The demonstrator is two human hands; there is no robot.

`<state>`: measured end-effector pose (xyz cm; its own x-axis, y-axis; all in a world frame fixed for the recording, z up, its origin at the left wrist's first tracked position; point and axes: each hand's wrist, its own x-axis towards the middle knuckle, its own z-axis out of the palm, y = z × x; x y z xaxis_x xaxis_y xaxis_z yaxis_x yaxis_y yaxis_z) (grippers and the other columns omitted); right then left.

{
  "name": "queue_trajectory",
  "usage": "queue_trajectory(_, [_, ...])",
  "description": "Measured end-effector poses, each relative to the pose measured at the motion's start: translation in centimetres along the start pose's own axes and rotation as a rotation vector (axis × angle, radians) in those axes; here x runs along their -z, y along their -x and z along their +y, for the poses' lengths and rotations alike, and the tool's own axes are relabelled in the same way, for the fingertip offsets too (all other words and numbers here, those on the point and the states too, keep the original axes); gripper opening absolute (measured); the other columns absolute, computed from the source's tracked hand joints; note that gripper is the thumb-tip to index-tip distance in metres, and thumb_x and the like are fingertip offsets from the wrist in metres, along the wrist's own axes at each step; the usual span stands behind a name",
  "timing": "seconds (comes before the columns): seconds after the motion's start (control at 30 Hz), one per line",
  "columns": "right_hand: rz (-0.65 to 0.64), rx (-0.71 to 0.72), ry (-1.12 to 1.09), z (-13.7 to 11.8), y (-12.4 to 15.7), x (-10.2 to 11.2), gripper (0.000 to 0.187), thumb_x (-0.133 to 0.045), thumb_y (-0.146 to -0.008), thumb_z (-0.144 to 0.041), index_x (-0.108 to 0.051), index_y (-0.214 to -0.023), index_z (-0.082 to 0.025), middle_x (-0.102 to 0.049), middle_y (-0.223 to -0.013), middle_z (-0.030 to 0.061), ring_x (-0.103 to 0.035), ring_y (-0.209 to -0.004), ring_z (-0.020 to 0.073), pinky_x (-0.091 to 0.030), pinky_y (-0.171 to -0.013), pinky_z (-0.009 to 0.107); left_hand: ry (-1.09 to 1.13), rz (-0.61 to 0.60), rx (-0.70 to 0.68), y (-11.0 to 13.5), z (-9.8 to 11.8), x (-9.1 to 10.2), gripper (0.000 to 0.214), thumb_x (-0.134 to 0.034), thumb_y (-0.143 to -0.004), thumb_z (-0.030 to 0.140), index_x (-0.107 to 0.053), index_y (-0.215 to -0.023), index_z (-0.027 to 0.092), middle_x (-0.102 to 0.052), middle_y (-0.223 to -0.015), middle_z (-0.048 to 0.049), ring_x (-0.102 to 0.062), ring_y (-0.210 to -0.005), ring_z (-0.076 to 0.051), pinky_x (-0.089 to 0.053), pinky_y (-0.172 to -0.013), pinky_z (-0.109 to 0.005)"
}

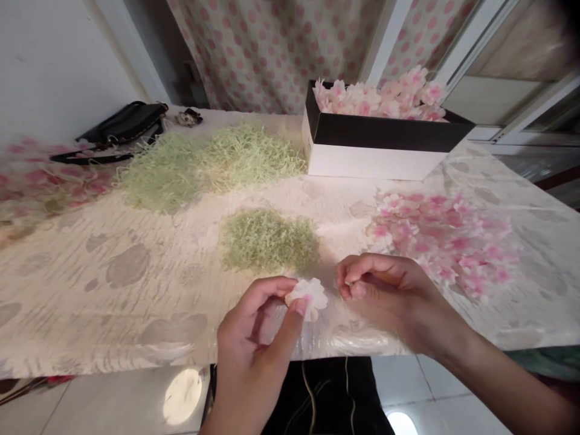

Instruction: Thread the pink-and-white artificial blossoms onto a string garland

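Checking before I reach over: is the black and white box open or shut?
Open: no lid covers the black and white box, and pink-and-white blossoms heap above its rim.

The left hand [251, 341] hides part of the pale blossom [313, 297]; the right forearm [502, 383] runs out of frame.

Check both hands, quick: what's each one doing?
Left hand: closed, pinching a pale pink artificial blossom.
Right hand: closed in a pinch, nothing visibly held.
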<state>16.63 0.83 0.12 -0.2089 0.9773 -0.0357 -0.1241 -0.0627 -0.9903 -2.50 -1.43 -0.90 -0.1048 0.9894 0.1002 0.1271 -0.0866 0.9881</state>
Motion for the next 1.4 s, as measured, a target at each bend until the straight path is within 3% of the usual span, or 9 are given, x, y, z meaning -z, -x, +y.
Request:
queue_trajectory(0.27, [-0.043,0.225,0.327,-0.7,1.0,-1.9,0.016,-0.070,-0.076,-0.008,-0.068,-0.077,-0.024,-0.065,-0.113,0.0020,-0.061,-0.111,0.0163,-0.048,-0.094,0.027,0.023,-0.052,-0.035,0.4,0.0,-0.5,0.018,-0.068,-0.082,0.014,-0.067,-0.091,0.029,-0.070,-0.083,0.0078,-0.066,-0.074,-0.006,-0.052,-0.069,-0.009])
queue_trajectory(0.47, [0.004,0.284,0.401,-0.3,0.9,-3.0,0.018,-0.065,-0.075,-0.005,-0.063,-0.078,-0.022,-0.070,-0.085,-0.0011,-0.069,-0.080,0.0118,-0.052,-0.072,0.023,0.036,-0.100,-0.093,0.5,0.2,-0.7,0.020,-0.066,-0.082,0.011,-0.065,-0.092,0.028,-0.070,-0.083,0.0082,-0.066,-0.075,-0.005,-0.052,-0.070,-0.007])
queue_trajectory(0.87, [0.009,0.329,0.433,0.1,1.5,-3.1,0.019,-0.062,-0.076,-0.002,-0.058,-0.077,-0.021,-0.066,-0.085,-0.0017,-0.066,-0.075,0.0100,-0.050,-0.066,0.021,0.010,-0.153,-0.182,0.9,-0.3,-0.5,0.023,-0.062,-0.085,0.007,-0.063,-0.097,0.027,-0.070,-0.087,0.0064,-0.066,-0.080,-0.007,-0.052,-0.073,-0.010])
queue_trajectory(1.0, [-0.023,0.149,0.415,-0.4,1.8,-2.9,0.016,-0.060,-0.081,-0.009,-0.054,-0.082,-0.024,-0.061,-0.082,-0.0032,-0.064,-0.075,0.0111,-0.051,-0.065,0.021,-0.112,-0.198,-0.312,1.0,-0.6,0.2,0.041,-0.061,-0.084,0.003,-0.058,-0.114,0.031,-0.068,-0.098,0.0035,-0.066,-0.091,-0.012,-0.053,-0.081,-0.018])
queue_trajectory(1.1, [-0.084,-0.002,0.388,-1.0,2.1,-2.7,0.019,-0.058,-0.085,-0.013,-0.055,-0.098,-0.028,-0.062,-0.086,-0.0033,-0.064,-0.080,0.0117,-0.052,-0.068,0.021,-0.219,-0.294,-0.497,1.0,-0.5,0.6,0.056,-0.057,-0.083,-0.001,-0.050,-0.128,0.032,-0.070,-0.102,-0.0003,-0.069,-0.092,-0.016,-0.055,-0.082,-0.025])
queue_trajectory(1.17, [-0.149,-0.027,0.404,-1.1,2.4,-2.6,0.016,-0.053,-0.089,-0.013,-0.056,-0.095,-0.028,-0.062,-0.085,-0.0036,-0.062,-0.078,0.0113,-0.051,-0.068,0.021,-0.258,-0.355,-0.609,1.2,-0.2,0.8,0.060,-0.055,-0.083,-0.002,-0.046,-0.133,0.031,-0.072,-0.102,-0.0032,-0.070,-0.089,-0.019,-0.057,-0.080,-0.029])
queue_trajectory(1.3, [-0.150,0.068,0.512,-0.5,3.0,-2.1,0.017,-0.045,-0.091,-0.011,-0.052,-0.087,-0.026,-0.059,-0.082,-0.0026,-0.058,-0.072,0.0122,-0.048,-0.063,0.023,-0.333,-0.385,-0.614,1.4,1.1,1.4,0.058,-0.057,-0.086,0.003,-0.042,-0.136,0.028,-0.073,-0.103,-0.0047,-0.071,-0.088,-0.019,-0.057,-0.080,-0.029])
queue_trajectory(1.4, [-0.083,0.195,0.564,0.0,3.2,-1.3,0.013,-0.045,-0.093,-0.015,-0.051,-0.090,-0.026,-0.057,-0.085,-0.0004,-0.059,-0.077,0.0145,-0.047,-0.062,0.024,-0.434,-0.358,-0.526,-0.7,2.6,2.7,0.033,-0.061,-0.088,0.015,-0.058,-0.118,0.026,-0.074,-0.099,-0.0030,-0.071,-0.083,-0.018,-0.056,-0.073,-0.024])
